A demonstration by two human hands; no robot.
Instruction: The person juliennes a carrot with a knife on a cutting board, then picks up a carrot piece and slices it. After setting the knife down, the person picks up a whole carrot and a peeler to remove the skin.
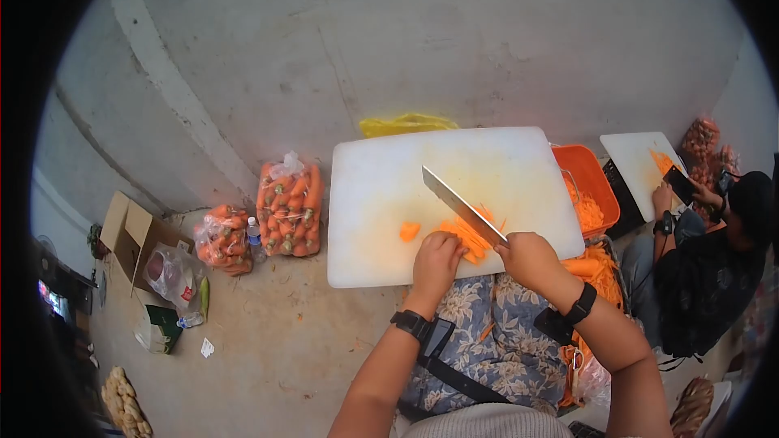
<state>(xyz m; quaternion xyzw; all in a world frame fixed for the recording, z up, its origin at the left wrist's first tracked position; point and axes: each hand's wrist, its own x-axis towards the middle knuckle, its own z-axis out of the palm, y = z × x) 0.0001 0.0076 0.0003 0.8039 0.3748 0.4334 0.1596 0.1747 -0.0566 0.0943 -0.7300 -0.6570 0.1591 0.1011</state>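
The board [389, 195] lies on the floor before my knees. On it, toward its near edge, lie the strips [471, 235], with one piece [410, 230] just left of them. My left hand [436, 264] holds the strips down. My right hand [531, 259], at the board's near edge, grips the knife [462, 207], which slants over the strips. Left of the board stand a bag [290, 204], a bottle [254, 234], a second bag [223, 237], then a box [130, 231]. Right of the board sits a crate [588, 182], and beyond it is a person [706, 268].
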